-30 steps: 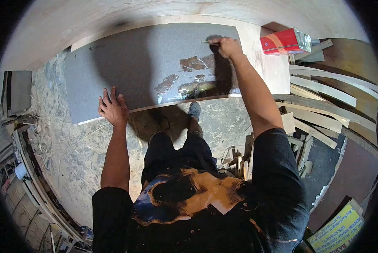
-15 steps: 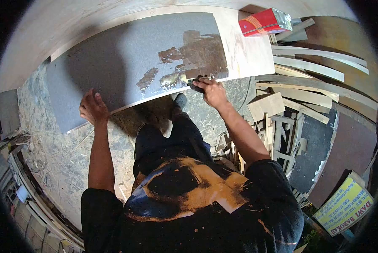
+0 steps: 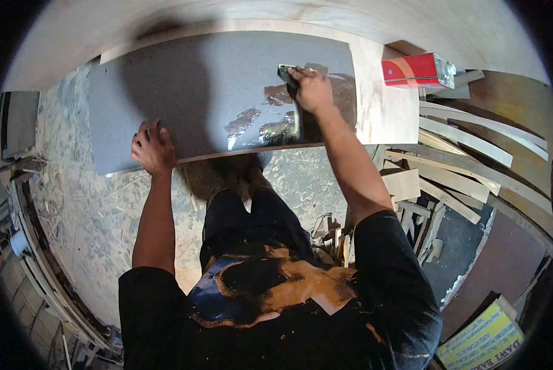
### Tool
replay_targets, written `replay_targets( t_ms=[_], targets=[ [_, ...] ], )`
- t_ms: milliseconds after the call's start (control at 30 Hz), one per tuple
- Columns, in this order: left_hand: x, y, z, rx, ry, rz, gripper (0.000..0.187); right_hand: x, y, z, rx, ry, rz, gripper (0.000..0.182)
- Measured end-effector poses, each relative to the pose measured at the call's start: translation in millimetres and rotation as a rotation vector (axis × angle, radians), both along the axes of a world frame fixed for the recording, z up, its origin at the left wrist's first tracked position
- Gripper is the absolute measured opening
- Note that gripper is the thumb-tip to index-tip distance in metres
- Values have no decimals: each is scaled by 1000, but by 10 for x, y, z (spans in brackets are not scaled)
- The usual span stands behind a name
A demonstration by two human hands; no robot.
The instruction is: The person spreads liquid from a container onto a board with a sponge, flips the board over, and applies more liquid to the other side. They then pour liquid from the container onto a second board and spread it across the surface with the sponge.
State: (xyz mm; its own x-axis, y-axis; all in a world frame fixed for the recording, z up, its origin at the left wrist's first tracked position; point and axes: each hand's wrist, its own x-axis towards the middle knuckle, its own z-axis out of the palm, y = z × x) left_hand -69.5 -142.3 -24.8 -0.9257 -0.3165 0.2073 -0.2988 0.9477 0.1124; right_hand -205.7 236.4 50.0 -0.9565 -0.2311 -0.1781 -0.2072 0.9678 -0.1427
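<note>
A long grey sheet lies on a pale board in front of me. Wet brown glue covers part of its right side in glossy patches and streaks. My right hand grips a dark flat spreader near the sheet's far side, just above the brown patches. The spreader's lower part is hard to tell from the glue and shadow. Close to the front left edge, my left hand rests on the sheet, fingers apart and slightly bent, holding nothing.
A red metal can lies on the pale board at the right. Wood strips and offcuts are piled beyond it. More boards lean at the lower left. A yellow printed sign stands at the lower right.
My right hand has carried the spreader from the sheet's front edge toward its far side. My left hand stays near the front left edge, its fingers more spread. The camera view has shifted.
</note>
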Motion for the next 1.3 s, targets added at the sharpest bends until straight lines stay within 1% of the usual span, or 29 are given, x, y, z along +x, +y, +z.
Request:
replay_targets(
  t_ms=[33,67,100,133,200,233,300,333,367,400,433,500,533,567,600,667,733,767,867,900,933,1000,1033,1067,1133,1167,1200,1267,1300],
  targets=[
    [8,8,25,-2,-2,3,33,164,-47,-101,95,-10,21,50],
    [36,4,15,2,-8,6,33,374,-59,-167,130,-31,124,54],
    [21,1,-3,28,-2,16,32,584,-58,-169,95,41,224,53],
    [5,-2,-12,55,6,22,32,708,1,-129,115,-44,299,68],
    [29,-16,-61,55,6,19,32,706,129,121,84,-150,461,63],
    [0,-14,-71,47,-3,26,33,499,96,326,92,-131,470,63],
    [-35,5,-10,34,-32,39,33,19,-1,673,468,-327,227,54],
    [-13,17,21,20,-75,42,33,-183,185,458,376,-56,230,48],
    [9,32,54,13,-82,53,33,-428,243,360,228,-16,201,47],
    [5,46,83,29,-54,42,33,-590,205,370,263,-41,156,44],
    [-15,50,95,44,-22,26,33,-696,232,260,191,37,181,40],
    [-37,57,101,39,-12,29,32,-683,151,99,180,-6,181,40],
    [-16,56,97,53,-7,26,32,-577,107,87,185,-57,176,40],
    [-13,50,92,44,-23,20,31,-423,99,107,217,-219,112,39],
    [6,49,80,49,-29,10,31,-249,118,54,220,-226,103,39],
    [-18,49,82,18,-67,28,31,100,215,-92,342,-231,92,40],
    [-85,27,5,38,-17,-3,31,531,209,96,244,-212,135,41],
    [-50,18,-16,31,6,-19,32,776,188,124,145,-114,129,44],
    [16,-8,-5,19,72,-75,32,1304,189,66,77,-66,103,45],
    [2,-13,2,19,59,-73,33,1400,152,83,127,-150,57,45],
    [4,-8,11,20,44,-69,33,1481,167,134,137,-146,47,45],
    [28,25,47,33,12,-49,33,1563,140,358,82,-365,37,49],
    [9,37,67,34,-22,-15,34,1498,103,474,140,-536,-1,46],
    [-13,50,79,38,-11,-8,34,1404,155,487,146,-524,4,46],
    [-4,50,97,30,-9,1,35,1143,279,441,-382,-414,-33,44],
    [9,35,71,26,-12,15,35,860,8,842,-372,-561,-274,42],
    [4,19,37,53,17,-15,34,677,-4,798,-478,-392,-217,40],
    [-2,-19,13,68,43,-25,34,246,-145,673,-272,-154,-120,40],
    [-7,-17,27,77,22,-26,34,68,-280,591,-228,-127,-103,43]
  ],
)
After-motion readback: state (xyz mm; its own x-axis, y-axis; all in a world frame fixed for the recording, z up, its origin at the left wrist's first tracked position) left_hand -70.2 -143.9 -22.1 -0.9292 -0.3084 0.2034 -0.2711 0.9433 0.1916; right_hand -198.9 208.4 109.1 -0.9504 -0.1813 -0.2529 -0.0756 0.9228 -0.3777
